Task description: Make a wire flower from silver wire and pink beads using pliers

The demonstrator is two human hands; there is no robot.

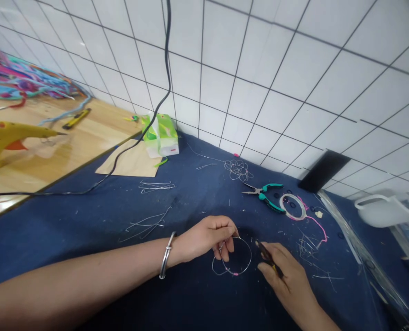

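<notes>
In the middle of the head view, my left hand (218, 239) pinches a wire ring (251, 257) near its top. Small pink pieces sit on the lower part of the ring, and a second wire loop hangs beside it on the left. My right hand (283, 271), just right of the ring, is wrapped round a small dark hand tool (265, 252) with a bit of yellow on its handle. The tool's tip points up and left, apart from the ring. Its jaws are too small to make out.
Teal-handled needle-nose pliers (263, 192), a white ring (283, 204) and a coil of bent wire (239, 170) lie beyond my hands. Bent wires (149, 225) are at left. A black cord (121, 154) crosses near a tissue pack (163, 135) and a yellow glue gun (14, 133).
</notes>
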